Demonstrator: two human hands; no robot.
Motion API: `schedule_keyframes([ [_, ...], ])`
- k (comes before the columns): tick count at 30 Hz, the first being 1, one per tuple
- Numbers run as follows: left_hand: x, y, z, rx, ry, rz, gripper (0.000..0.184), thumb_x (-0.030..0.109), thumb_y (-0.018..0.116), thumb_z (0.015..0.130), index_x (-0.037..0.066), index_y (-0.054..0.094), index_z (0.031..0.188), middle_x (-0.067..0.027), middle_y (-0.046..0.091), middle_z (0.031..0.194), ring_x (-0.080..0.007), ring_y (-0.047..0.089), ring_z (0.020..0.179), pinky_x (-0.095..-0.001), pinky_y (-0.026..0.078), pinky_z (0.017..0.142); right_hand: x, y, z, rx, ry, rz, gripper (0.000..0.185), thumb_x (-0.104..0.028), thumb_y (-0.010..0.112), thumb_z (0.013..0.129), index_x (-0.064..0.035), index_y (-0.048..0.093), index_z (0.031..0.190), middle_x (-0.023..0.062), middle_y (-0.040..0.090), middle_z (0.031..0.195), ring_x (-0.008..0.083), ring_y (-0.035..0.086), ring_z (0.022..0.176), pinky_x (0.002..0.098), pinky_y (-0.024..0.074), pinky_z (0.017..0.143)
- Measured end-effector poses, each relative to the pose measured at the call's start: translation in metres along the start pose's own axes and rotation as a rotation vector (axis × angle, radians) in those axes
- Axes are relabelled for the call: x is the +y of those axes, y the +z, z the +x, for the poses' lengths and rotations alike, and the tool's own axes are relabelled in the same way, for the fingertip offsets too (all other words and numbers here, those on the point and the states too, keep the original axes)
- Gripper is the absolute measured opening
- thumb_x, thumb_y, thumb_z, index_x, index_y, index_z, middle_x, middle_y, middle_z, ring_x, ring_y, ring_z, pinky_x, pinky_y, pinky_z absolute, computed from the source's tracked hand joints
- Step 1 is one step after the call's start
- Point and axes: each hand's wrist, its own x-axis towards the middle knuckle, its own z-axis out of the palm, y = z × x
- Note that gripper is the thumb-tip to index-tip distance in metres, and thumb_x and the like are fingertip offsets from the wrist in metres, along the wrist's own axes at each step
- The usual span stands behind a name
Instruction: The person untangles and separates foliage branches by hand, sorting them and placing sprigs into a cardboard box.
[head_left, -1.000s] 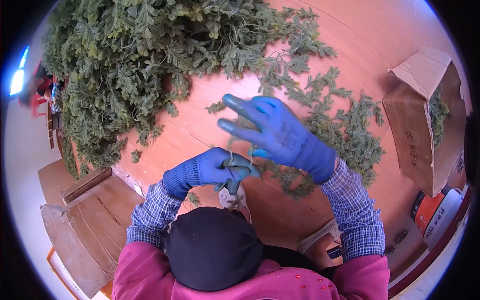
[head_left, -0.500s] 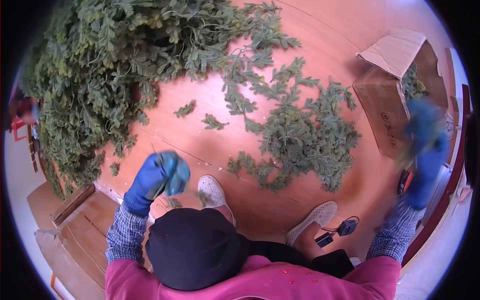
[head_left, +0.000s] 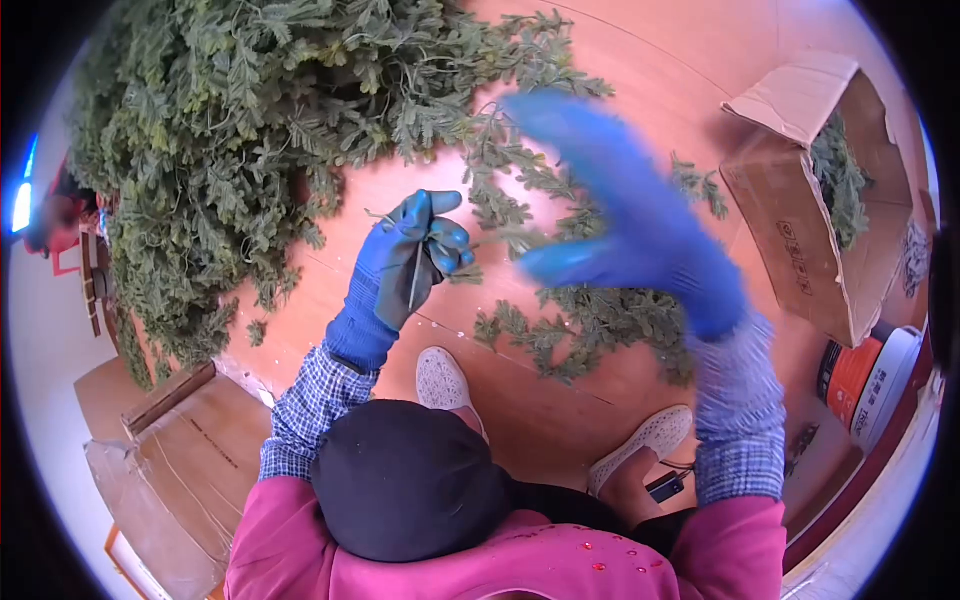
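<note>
My left hand point(head_left: 415, 255), in a blue work glove, is closed with its fingers curled. A thin stem point(head_left: 416, 280) lies across its palm, and another thin end pokes out near the thumb. To its right, my right hand point(head_left: 640, 215), also gloved in blue, is stretched out with thumb and fingers apart and blurred by motion. It passes above a loose heap of green artificial-looking sprigs point(head_left: 610, 325) on the floor and hides part of it. Nothing shows between its fingers.
A big pile of green branches point(head_left: 220, 130) covers the floor at upper left. An open cardboard box point(head_left: 785, 230) with greenery inside stands at right, beside an orange and white bucket point(head_left: 870, 385). Another carton point(head_left: 190, 450) is at lower left. A black device point(head_left: 665, 487) lies by my right shoe.
My right hand has come from beside the cardboard box to the middle and is now spread. My left hand has risen up and right, still closed. Greenery shows more fully in the box.
</note>
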Motion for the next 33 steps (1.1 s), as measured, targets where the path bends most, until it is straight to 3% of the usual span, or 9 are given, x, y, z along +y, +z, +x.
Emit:
schedule_keyframes([
  [3, -0.003, 0.019, -0.005, -0.071, 0.116, -0.037, 0.039, 0.03, 0.044, 0.101, -0.003, 0.049, 0.12, -0.0115, 0.064, 0.081, -0.0185, 0.06, 0.06, -0.035, 0.055, 0.063, 0.021, 0.098, -0.003, -0.519, 0.355, 1.091, 0.065, -0.022, 0.079, 0.075, -0.0049, 0.049, 0.13, 0.01, 0.056, 0.125, 0.0209, 0.054, 0.115, 0.0347, 0.0435, 0.097],
  [7, -0.008, 0.02, -0.021, 0.059, 0.135, -0.098, 0.034, 0.033, 0.042, 0.102, 0.005, 0.053, 0.119, 0.0027, 0.043, 0.063, -0.0052, 0.036, 0.048, -0.0251, 0.037, 0.05, -0.009, 0.14, -0.033, -0.549, 0.971, 1.261, 0.031, -0.025, 0.068, 0.085, -0.0034, 0.064, 0.106, 0.0034, 0.067, 0.087, 0.0142, 0.065, 0.078, 0.0293, 0.0534, 0.071],
  [9, -0.01, -0.03, -0.031, 0.077, 0.182, -0.154, 0.033, 0.032, 0.041, 0.102, 0.006, 0.054, 0.117, 0.0039, 0.04, 0.06, -0.0046, 0.034, 0.047, -0.0243, 0.036, 0.049, -0.027, 0.116, -0.041, -0.745, 0.848, 1.042, 0.022, -0.021, 0.064, 0.086, -0.0044, 0.066, 0.1, 0.0056, 0.068, 0.084, 0.0185, 0.065, 0.071, 0.0313, 0.0528, 0.065],
  [11, 0.008, -0.104, -0.057, 0.151, 0.32, -0.211, 0.035, 0.035, 0.041, 0.102, 0.005, 0.054, 0.115, 0.0059, 0.034, 0.054, -0.0044, 0.031, 0.043, -0.0217, 0.036, 0.047, -0.045, 0.08, -0.078, -0.404, 0.325, 0.334, 0.017, -0.019, 0.062, 0.082, -0.0108, 0.068, 0.096, 0.0109, 0.066, 0.078, 0.0257, 0.064, 0.064, 0.0344, 0.052, 0.061],
  [16, 0.016, -0.101, -0.152, 0.457, -0.062, 0.602, 0.039, 0.035, 0.05, 0.099, -0.001, 0.059, 0.111, 0.0012, 0.052, 0.058, -0.0053, 0.045, 0.046, -0.02, 0.04, 0.049, -0.016, -0.021, -0.104, -0.159, 0.471, -0.31, 0.039, -0.035, 0.071, 0.074, -0.0101, 0.065, 0.104, 0.012, 0.065, 0.085, 0.032, 0.062, 0.091, 0.0413, 0.0481, 0.084],
  [18, -0.015, -0.13, -0.205, 0.493, -0.248, 0.716, 0.04, 0.033, 0.051, 0.098, -0.002, 0.059, 0.114, -0.003, 0.062, 0.068, -0.0103, 0.056, 0.053, -0.0232, 0.045, 0.052, -0.009, -0.04, -0.105, -0.817, 0.673, -0.845, 0.052, -0.036, 0.072, 0.069, -0.0077, 0.061, 0.111, 0.0119, 0.064, 0.1, 0.0305, 0.058, 0.099, 0.041, 0.0435, 0.091],
  [21, -0.095, -0.178, -0.335, 0.878, -0.2, 0.284, 0.032, 0.029, 0.053, 0.095, 0.002, 0.068, 0.104, -0.0061, 0.068, 0.074, -0.0204, 0.065, 0.072, -0.0345, 0.052, 0.068, -0.008, -0.034, -0.096, -0.453, 0.334, -0.696, 0.053, -0.033, 0.07, 0.071, -0.0055, 0.057, 0.114, 0.0117, 0.06, 0.109, 0.0294, 0.056, 0.101, 0.043, 0.0386, 0.096],
  [26, -0.108, -0.223, -0.474, 0.404, -1.132, 1.216, 0.03, 0.028, 0.054, 0.094, 0.004, 0.069, 0.101, -0.0074, 0.069, 0.077, -0.0209, 0.066, 0.074, -0.034, 0.052, 0.071, 0.04, 0.045, -0.026, -0.115, 0.322, -0.408, 0.047, -0.03, 0.068, 0.074, -0.0059, 0.06, 0.113, 0.0125, 0.055, 0.123, 0.0308, 0.049, 0.116, 0.0458, 0.037, 0.097],
  [33, -0.063, -0.253, -0.486, 0.097, -1.349, 1.399, 0.027, 0.027, 0.055, 0.093, 0.006, 0.071, 0.098, -0.0092, 0.07, 0.08, -0.0217, 0.067, 0.077, -0.0333, 0.052, 0.074, 0.126, 0.132, 0.022, 0.083, 0.408, -0.771, 0.025, -0.035, 0.069, 0.076, -0.0182, 0.071, 0.095, 0.0089, 0.053, 0.133, 0.0301, 0.046, 0.123, 0.0471, 0.0345, 0.103],
])
